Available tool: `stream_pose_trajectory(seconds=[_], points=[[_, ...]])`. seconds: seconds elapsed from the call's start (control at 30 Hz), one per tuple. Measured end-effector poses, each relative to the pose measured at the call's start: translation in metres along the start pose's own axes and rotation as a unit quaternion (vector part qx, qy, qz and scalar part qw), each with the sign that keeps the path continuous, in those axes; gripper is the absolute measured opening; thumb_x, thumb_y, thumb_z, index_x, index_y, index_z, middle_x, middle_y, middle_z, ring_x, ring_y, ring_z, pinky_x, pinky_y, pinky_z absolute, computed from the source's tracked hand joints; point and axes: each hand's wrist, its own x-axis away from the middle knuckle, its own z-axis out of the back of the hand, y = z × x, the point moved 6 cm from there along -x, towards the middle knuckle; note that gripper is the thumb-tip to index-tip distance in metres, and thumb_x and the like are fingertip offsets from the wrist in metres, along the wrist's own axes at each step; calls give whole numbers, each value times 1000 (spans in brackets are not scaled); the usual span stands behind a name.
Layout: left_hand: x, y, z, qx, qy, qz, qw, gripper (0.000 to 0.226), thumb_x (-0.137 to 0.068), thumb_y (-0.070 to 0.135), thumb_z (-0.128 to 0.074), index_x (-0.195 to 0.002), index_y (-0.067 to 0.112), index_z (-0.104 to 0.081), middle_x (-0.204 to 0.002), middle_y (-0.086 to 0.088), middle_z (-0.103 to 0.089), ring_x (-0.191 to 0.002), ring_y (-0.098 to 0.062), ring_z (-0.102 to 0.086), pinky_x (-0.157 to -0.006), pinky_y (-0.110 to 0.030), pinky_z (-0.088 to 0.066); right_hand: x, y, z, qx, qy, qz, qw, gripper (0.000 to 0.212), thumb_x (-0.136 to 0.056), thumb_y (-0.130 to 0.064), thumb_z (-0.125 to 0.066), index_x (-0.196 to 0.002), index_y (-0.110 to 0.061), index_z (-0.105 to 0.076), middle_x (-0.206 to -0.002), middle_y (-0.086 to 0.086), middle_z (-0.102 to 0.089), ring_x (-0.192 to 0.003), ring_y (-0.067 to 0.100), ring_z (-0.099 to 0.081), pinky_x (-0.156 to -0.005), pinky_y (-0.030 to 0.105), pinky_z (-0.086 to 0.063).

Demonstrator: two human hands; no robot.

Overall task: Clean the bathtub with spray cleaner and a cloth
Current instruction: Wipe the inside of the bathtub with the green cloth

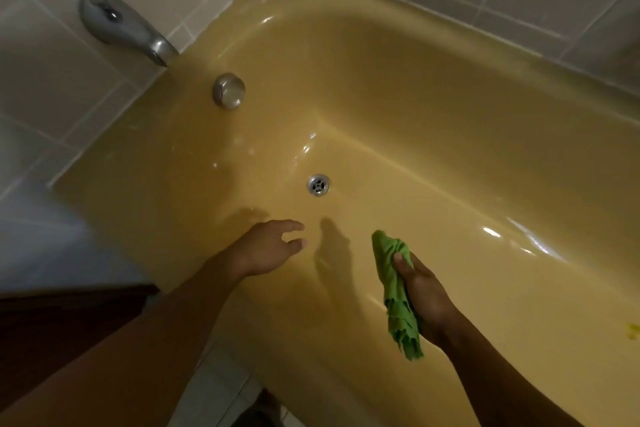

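A yellow bathtub (433, 107) fills the view, its wet floor shining near the round metal drain (318, 185). My right hand (424, 295) grips a bunched green cloth (394, 291) above the near side of the tub floor, the cloth hanging down below my fist. My left hand (268, 246) hovers over the tub's near wall to the left of the cloth, fingers relaxed and spread toward the drain, holding nothing. No spray bottle is in view.
A chrome spout (121, 24) sticks out of the tiled wall (52, 87) at the left end. Below it sits a round chrome overflow knob (229, 91). Grey tiles line the far wall. A small yellow-green spot (633, 329) marks the tub at right.
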Motion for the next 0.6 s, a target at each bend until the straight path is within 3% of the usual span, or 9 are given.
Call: stream_pose_trajectory(seconds=[0.07, 0.17, 0.3, 0.43, 0.6], points=[[30, 20, 11, 39, 45, -25, 998, 42, -98, 43, -65, -139, 36, -60, -147, 3, -58, -125, -17, -59, -96, -26, -45, 28, -31, -9, -2, -6, 16, 1000, 27, -107, -38, -48, -132, -34, -56, -106, 16, -71, -64, 25, -65, -57, 36, -54], [79, 52, 31, 80, 100, -55, 990, 43, -99, 37, -66, -141, 30, -61, -141, 1, -60, -130, -14, -56, -95, -25, -43, 75, -75, -20, 19, -10, 44, 999, 31, -106, -41, -50, -135, -34, -56, -104, 16, -70, -65, 24, -66, -58, 35, -54], [139, 87, 59, 94, 143, -101, 980, 40, -98, 31, -68, -138, 28, -63, -127, 10, -61, -125, -10, -56, -95, -19, -39, 146, -125, -32, 41, 0, 84, 996, 31, -105, -44, -49, -134, -38, -55, -107, 9, -71, -72, 23, -68, -63, 37, -58], [191, 111, 92, 104, 145, -146, 973, 41, -100, 30, -66, -140, 28, -61, -141, 10, -59, -130, -8, -54, -106, -21, -40, 211, -157, -44, 29, 29, 108, 993, 30, -105, -45, -49, -134, -41, -56, -112, 8, -70, -80, 25, -69, -65, 39, -58], [226, 114, 117, 78, 129, -167, 974, 43, -101, 30, -64, -143, 27, -57, -149, 8, -54, -136, -9, -49, -108, -20, -35, 259, -163, -64, 3, 63, 106, 992, 32, -106, -42, -48, -137, -37, -56, -116, 7, -68, -85, 24, -68, -66, 37, -57]])
